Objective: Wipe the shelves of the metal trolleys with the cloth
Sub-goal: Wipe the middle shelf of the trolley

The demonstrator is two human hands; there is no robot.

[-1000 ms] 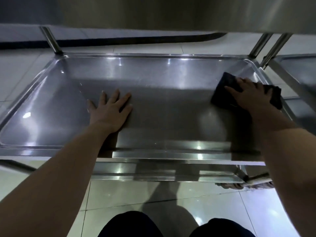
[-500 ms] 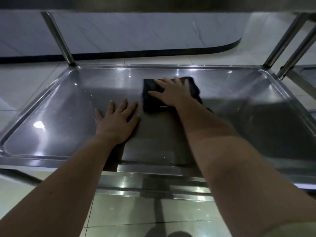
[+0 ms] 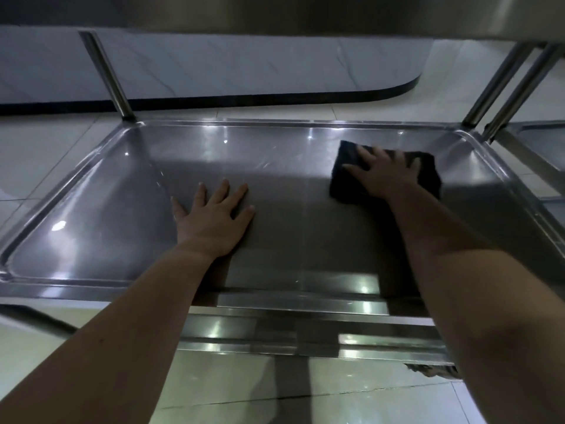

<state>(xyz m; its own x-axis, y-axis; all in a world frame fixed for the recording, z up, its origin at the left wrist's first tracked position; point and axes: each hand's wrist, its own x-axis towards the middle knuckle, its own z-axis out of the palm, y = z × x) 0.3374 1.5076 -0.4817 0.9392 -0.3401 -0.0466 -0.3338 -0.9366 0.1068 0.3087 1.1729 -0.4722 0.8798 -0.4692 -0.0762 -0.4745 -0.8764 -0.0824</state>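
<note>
A shiny metal trolley shelf (image 3: 101, 209) with a raised rim fills the middle of the head view. A dark folded cloth (image 3: 428, 175) lies flat on its far right part. My right hand (image 3: 382, 172) presses down on the cloth with fingers spread, covering most of it. My left hand (image 3: 214, 218) rests flat, palm down, on the bare shelf near its middle, holding nothing.
An upper shelf (image 3: 305, 16) hangs overhead. Upright posts stand at the far left corner (image 3: 107, 75) and the far right corner (image 3: 501, 78). A second trolley shelf (image 3: 541, 142) adjoins on the right. Pale tiled floor (image 3: 244, 393) lies below, with a caster (image 3: 434, 370) at lower right.
My right hand slid the cloth from the right side to the shelf's middle, then back to the right. My left hand stayed flat in place.
</note>
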